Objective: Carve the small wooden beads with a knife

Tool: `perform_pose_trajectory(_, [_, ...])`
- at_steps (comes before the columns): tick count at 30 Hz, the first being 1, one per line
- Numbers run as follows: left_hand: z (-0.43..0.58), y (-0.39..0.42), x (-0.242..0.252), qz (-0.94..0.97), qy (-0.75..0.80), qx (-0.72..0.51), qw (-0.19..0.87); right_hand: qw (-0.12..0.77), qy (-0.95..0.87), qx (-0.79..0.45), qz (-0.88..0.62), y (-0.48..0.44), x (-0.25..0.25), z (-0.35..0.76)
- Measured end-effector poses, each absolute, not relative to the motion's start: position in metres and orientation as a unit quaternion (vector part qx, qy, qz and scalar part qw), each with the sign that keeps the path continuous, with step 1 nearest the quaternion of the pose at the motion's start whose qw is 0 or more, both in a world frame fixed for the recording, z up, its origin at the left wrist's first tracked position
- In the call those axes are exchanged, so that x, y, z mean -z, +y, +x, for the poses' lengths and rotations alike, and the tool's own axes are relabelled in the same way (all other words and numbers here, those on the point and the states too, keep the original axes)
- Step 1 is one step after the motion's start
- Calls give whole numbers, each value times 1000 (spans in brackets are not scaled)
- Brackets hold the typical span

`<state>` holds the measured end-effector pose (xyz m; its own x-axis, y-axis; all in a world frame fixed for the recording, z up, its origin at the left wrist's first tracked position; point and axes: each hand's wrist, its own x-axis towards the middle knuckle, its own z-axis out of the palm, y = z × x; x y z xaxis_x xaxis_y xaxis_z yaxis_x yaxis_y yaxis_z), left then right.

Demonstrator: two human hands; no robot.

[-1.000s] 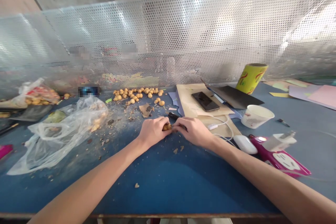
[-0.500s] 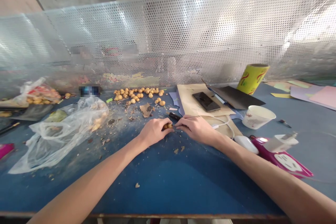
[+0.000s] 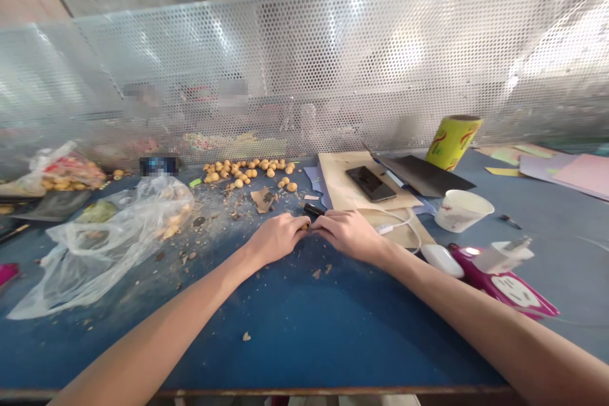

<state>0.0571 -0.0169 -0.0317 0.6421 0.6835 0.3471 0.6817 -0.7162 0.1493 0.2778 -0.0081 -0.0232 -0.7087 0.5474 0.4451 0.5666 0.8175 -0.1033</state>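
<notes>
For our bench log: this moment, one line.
Left hand, right hand: around small round tan fruit | beside: black tool handle | surface: blue worktop

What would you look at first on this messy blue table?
You'd likely spot the left hand and right hand first, meeting at the table's middle around a small golden-brown lump. Just beyond them lies a cluster of little round golden balls. To the left sits a crumpled clear plastic bag, and at the back right stands a bright yellow-green roll.
</notes>
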Motion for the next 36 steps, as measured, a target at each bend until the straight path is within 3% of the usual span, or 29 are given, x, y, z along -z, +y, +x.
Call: perform_pose_trajectory(36, [55,-13,38,903,387,-185,-24,220,-932,26,-287,-6,24,281])
